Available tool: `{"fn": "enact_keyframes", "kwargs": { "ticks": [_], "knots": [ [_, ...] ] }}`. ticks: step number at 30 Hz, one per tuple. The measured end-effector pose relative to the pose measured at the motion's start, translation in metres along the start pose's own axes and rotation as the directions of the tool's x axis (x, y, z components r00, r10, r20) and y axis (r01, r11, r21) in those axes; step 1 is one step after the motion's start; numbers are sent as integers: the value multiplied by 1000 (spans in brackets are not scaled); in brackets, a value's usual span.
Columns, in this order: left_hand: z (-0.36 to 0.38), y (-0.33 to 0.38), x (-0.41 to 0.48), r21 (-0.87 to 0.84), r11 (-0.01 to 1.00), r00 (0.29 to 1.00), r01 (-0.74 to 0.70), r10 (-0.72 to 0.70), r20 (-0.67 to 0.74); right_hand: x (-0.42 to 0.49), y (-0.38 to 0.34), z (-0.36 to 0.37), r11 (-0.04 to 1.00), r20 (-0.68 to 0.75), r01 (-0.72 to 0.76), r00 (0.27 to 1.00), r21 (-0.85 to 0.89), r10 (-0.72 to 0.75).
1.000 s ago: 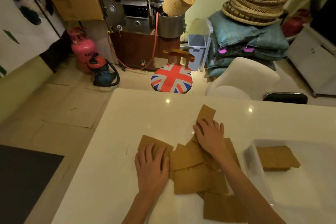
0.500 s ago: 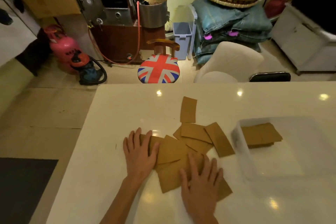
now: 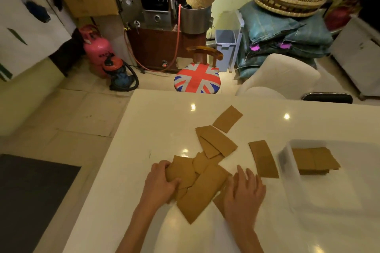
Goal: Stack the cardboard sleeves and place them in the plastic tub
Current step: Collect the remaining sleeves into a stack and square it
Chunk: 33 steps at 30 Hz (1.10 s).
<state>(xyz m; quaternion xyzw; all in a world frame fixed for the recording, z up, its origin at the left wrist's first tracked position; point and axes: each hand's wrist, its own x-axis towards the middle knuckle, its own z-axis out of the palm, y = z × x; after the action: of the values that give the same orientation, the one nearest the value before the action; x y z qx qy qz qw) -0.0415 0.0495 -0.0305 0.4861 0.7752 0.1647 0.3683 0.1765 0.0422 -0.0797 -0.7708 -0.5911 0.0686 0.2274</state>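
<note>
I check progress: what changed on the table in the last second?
The right hand came back from the far sleeves to the near pile. The left hand curled onto the pile's left edge. The stack in the tub stayed as it was.

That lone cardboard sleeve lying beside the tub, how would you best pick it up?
The lone sleeve lies flat on the table, apart from the rest. Probably slide fingertips under a long edge from the clear left side, since the plastic tub crowds its right, then pinch.
</note>
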Motion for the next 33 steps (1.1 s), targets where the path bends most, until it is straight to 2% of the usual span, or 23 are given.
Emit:
{"fn": "enact_keyframes", "kwargs": {
  "ticks": [3,5,8,11,12,15,18,20,21,24,27,29,31,33],
  "knots": [
    [0,15,-4,-23,1000,982,18,-13,190,-7,-16,8,1000,105,8,994,-22,-6],
    [3,26,-9,-115,992,953,42,-5,301,-9,-29,10,999,133,37,990,15,-38],
    [4,31,-14,-261,961,937,87,10,350,-7,-31,7,994,85,5,996,108,-15],
    [3,33,-19,-522,797,896,303,-51,442,-5,-26,7,977,58,-63,997,202,52],
    [5,32,-21,-567,755,893,330,-55,447,-5,-26,7,975,54,-78,996,209,69],
    [16,32,-31,-580,765,912,280,-24,408,-9,-35,6,959,36,-136,991,250,131],
    [30,38,-43,-605,731,884,315,5,467,-19,-46,-3,858,118,-237,972,455,205],
    [29,39,-46,-638,688,863,347,33,504,-23,-46,-11,783,189,-254,966,568,177],
    [27,38,-46,-632,699,871,333,28,490,-23,-42,-16,741,222,-263,962,618,155],
    [10,39,-43,-504,851,928,148,58,369,-16,-26,-37,639,316,-306,943,706,103],
    [-8,50,-46,-274,951,946,-144,213,244,-7,-17,-68,601,303,-289,950,745,81],
    [-16,55,-50,-126,950,923,-287,310,230,-6,-16,-86,553,266,-230,964,800,17],
    [-19,56,-53,84,903,885,-421,388,258,-7,-19,-95,538,224,-144,971,831,-87],
    [-17,56,-55,243,841,863,-484,413,291,-10,-26,-96,584,192,-50,964,810,-184]
  ]
}}
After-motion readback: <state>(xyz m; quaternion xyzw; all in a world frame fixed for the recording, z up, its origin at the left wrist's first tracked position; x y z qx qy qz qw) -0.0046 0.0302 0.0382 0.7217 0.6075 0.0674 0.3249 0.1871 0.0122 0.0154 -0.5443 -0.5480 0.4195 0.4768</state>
